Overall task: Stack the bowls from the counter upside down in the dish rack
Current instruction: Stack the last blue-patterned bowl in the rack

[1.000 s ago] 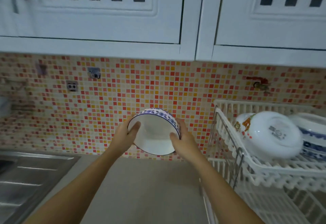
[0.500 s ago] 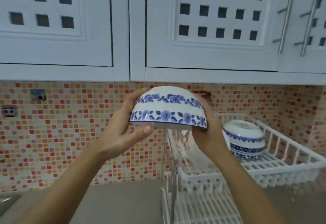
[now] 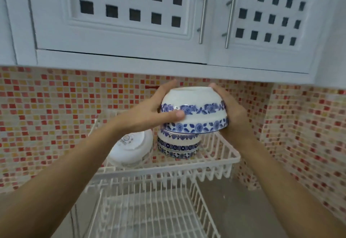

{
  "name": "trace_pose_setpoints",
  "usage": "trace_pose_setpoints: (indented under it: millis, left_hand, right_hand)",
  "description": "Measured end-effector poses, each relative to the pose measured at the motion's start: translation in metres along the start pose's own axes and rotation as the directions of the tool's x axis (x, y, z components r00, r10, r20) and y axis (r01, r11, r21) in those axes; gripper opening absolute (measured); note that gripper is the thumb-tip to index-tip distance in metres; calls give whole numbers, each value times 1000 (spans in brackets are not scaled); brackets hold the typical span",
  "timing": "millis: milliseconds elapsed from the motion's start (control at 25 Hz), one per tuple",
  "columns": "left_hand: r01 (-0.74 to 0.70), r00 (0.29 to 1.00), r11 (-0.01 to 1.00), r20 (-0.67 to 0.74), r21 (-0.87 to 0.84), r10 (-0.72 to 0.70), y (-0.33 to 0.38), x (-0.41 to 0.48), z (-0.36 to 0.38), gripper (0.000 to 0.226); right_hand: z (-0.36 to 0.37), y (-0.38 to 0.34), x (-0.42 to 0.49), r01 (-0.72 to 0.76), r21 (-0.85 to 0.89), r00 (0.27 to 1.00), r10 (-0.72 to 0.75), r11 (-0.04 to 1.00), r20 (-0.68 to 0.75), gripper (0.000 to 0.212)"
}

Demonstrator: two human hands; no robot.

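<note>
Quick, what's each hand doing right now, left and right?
Left hand: closed on the upside-down blue-patterned bowl, thumb across its front.
Right hand: closed on the same bowl, gripping its far side.

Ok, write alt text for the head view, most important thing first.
Both hands, left hand and right hand, hold an upside-down white ceramic bowl with blue floral bands just above a stack of matching upside-down bowls in a white wire dish rack. A plain white bowl sits alongside.
</note>
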State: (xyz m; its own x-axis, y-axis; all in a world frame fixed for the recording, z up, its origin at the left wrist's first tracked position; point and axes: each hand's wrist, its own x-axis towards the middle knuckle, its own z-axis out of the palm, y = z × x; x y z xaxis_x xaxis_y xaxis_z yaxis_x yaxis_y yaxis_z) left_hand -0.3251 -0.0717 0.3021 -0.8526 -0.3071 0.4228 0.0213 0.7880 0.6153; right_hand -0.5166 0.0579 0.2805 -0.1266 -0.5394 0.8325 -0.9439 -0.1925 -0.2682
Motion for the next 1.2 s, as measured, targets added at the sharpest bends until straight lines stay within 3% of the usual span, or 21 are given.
trace_pose_setpoints:
  millis: [120, 280, 440, 520, 640, 760, 1200]
  left_hand:
    - [20, 998, 999, 59, -49, -17, 1, 13, 12, 90]
    - [110, 991, 994, -71, -10, -111, -4, 14, 30, 76]
    - [185, 966, 938, -232, 293, -118, -22, 16, 47, 79]
    - [212, 962, 917, -237, 339, -134, -28, 20, 58, 84]
    - [242, 959, 910, -226, 337, -171, -35, 23, 70, 88]
    - [265, 959, 878, -200, 398, -199, -42, 27, 77, 91]
    - [230, 972, 737, -112, 636, -207, -50, 21, 95, 106]
  right_hand:
    - [1, 32, -8, 123, -24, 992, -123, 992, 13, 54]
    - [6, 58, 3, 97, 88, 969, -114, 991, 220, 61]
    - [14, 72, 7, -2, 13, 814, -6, 1000, 581, 122]
    - [18, 80, 2, -11, 10, 754, 2, 1000, 657, 135]
    - [23, 89, 0, -27, 4, 728, 17, 1000, 685, 142]
    - [35, 96, -3, -63, 60, 754, 8, 996, 657, 139]
    - [40, 91, -11, 130, -129, 764, -16, 983, 645, 134]
